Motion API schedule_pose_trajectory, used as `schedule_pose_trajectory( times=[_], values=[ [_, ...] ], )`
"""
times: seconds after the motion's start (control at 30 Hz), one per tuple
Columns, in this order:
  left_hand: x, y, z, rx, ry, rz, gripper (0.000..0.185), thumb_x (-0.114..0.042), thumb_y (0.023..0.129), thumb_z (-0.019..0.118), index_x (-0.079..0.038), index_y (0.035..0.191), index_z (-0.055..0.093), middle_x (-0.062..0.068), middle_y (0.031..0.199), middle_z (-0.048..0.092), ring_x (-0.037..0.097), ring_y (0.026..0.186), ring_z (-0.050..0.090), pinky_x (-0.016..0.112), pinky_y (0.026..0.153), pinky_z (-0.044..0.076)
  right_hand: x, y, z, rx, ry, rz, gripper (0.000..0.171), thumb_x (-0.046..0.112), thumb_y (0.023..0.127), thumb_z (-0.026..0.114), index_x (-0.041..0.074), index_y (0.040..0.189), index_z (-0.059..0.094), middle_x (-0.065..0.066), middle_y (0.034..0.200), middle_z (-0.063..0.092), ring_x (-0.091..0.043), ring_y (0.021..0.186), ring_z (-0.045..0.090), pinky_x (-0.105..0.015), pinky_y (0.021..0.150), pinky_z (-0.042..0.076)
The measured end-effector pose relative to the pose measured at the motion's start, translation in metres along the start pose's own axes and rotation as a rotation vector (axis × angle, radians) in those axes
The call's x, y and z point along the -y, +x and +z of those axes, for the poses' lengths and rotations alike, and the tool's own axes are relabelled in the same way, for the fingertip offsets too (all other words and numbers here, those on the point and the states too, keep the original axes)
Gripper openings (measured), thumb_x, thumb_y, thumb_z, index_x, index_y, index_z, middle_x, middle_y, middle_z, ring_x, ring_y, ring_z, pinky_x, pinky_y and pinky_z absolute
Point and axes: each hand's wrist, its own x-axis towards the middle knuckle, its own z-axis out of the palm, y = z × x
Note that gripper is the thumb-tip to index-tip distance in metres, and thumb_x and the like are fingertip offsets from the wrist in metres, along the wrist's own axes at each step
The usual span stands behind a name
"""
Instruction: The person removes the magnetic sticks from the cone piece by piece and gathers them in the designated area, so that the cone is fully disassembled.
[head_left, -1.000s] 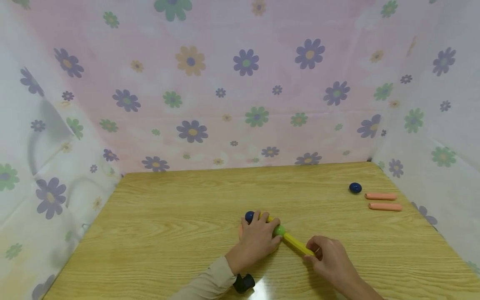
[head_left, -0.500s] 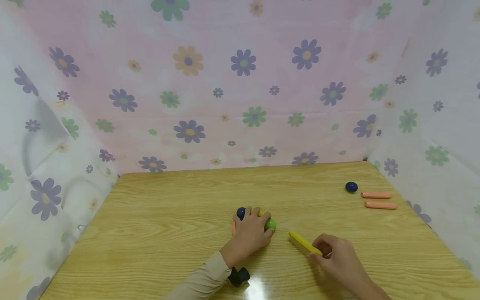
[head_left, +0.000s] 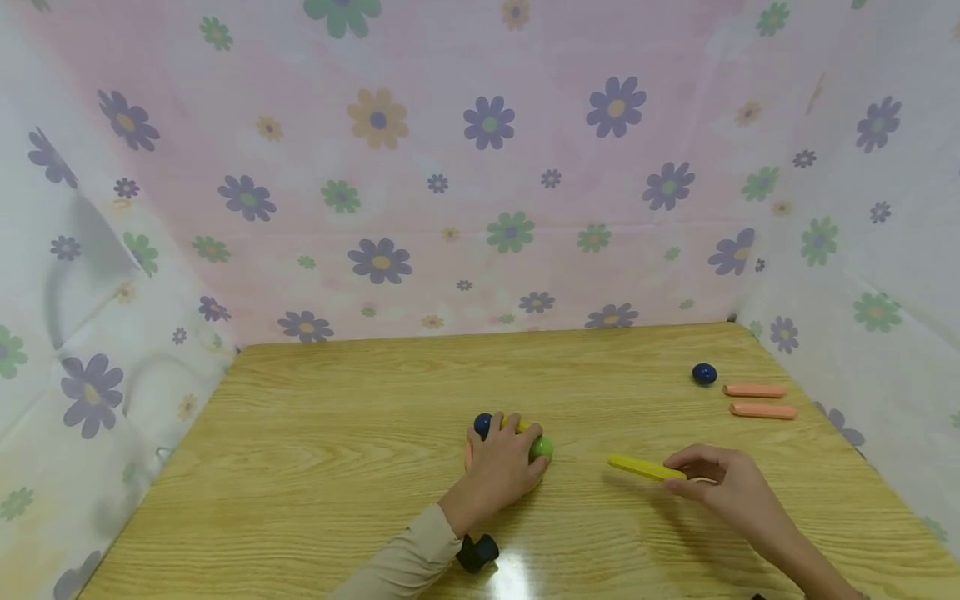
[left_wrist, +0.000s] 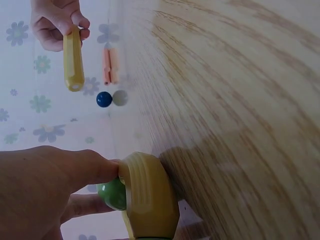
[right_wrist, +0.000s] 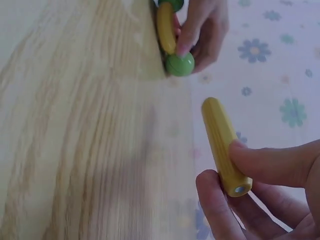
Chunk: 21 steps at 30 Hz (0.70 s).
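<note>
My left hand (head_left: 498,471) rests over a small cluster on the wooden table (head_left: 337,433): a green ball (head_left: 542,448), a dark blue ball (head_left: 482,425) and a short yellow stick (left_wrist: 150,197) partly hidden under the fingers. In the left wrist view the fingers (left_wrist: 75,172) hold the green ball (left_wrist: 112,194) against that yellow stick. My right hand (head_left: 720,483) pinches one end of a separate yellow stick (head_left: 645,467), held apart to the right of the cluster. In the right wrist view its fingertips (right_wrist: 265,162) grip the stick (right_wrist: 222,142) near its end.
At the far right of the table lie a second dark blue ball (head_left: 704,373) and two pink sticks (head_left: 753,390) (head_left: 762,410) side by side. Flowered fabric walls (head_left: 480,167) close in the back and both sides. A black wrist camera (head_left: 477,552) sits at my left cuff.
The yellow stick has come off the green ball. My right hand has carried it away to the right and turned it nearly level. The left hand has stayed on the cluster.
</note>
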Motion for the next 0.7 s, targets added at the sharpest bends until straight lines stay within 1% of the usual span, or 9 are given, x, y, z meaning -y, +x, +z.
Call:
schedule_pose_trajectory(
  times=[0.07, 0.2, 0.3, 0.4, 0.6, 0.7],
  values=[
    [0.0, 0.0, 0.0, 0.0, -0.004, -0.001, 0.029, -0.039, 0.092, 0.06, -0.022, 0.116, 0.063, 0.009, 0.118, 0.056, 0.034, 0.113, 0.047, 0.068, 0.079, 0.036, -0.004, 0.0, -0.007, 0.005, 0.042, 0.005, 0.032, 0.017, 0.08, 0.075, -0.001, 0.105, 0.067, -0.009, 0.104, 0.065, -0.009, 0.086, 0.063, -0.03, 0.07, 0.054],
    [0.0, 0.0, 0.0, 0.003, -0.011, -0.003, 0.029, -0.039, 0.093, 0.059, -0.022, 0.116, 0.063, 0.009, 0.118, 0.056, 0.034, 0.113, 0.047, 0.068, 0.079, 0.036, -0.013, 0.001, -0.02, 0.016, 0.108, 0.014, 0.031, 0.015, 0.084, 0.072, -0.004, 0.107, 0.065, 0.004, 0.102, 0.066, -0.004, 0.091, 0.063, -0.031, 0.072, 0.054],
    [0.0, 0.0, 0.0, -0.003, -0.011, -0.001, 0.028, -0.038, 0.093, 0.059, -0.022, 0.115, 0.063, 0.009, 0.118, 0.056, 0.034, 0.113, 0.047, 0.067, 0.078, 0.036, -0.019, 0.002, -0.028, 0.019, 0.142, 0.009, 0.029, 0.012, 0.087, 0.069, -0.006, 0.109, 0.064, 0.01, 0.101, 0.066, -0.002, 0.093, 0.062, -0.03, 0.073, 0.053],
    [-0.001, 0.0, 0.001, -0.011, -0.006, 0.002, 0.028, -0.038, 0.092, 0.06, -0.022, 0.115, 0.064, 0.009, 0.117, 0.056, 0.034, 0.112, 0.047, 0.065, 0.077, 0.037, -0.024, 0.003, -0.035, 0.013, 0.165, 0.014, 0.028, 0.011, 0.089, 0.067, -0.005, 0.111, 0.064, 0.012, 0.102, 0.067, -0.002, 0.093, 0.063, -0.029, 0.072, 0.053],
    [-0.001, -0.001, 0.001, -0.009, 0.006, -0.003, 0.03, -0.04, 0.093, 0.059, -0.022, 0.117, 0.063, 0.009, 0.121, 0.055, 0.034, 0.114, 0.046, 0.064, 0.078, 0.037, -0.031, 0.005, -0.048, 0.001, 0.197, 0.021, 0.025, 0.007, 0.089, 0.065, -0.004, 0.111, 0.064, 0.013, 0.101, 0.067, -0.003, 0.093, 0.064, -0.023, 0.072, 0.049],
    [-0.001, -0.001, 0.001, -0.004, 0.0, -0.006, 0.031, -0.039, 0.093, 0.058, -0.022, 0.118, 0.063, 0.009, 0.123, 0.054, 0.035, 0.116, 0.045, 0.064, 0.079, 0.037, -0.035, 0.006, -0.054, -0.01, 0.193, 0.026, 0.023, 0.004, 0.089, 0.064, -0.003, 0.11, 0.065, 0.014, 0.101, 0.067, 0.0, 0.092, 0.062, -0.023, 0.072, 0.049]
  ],
)
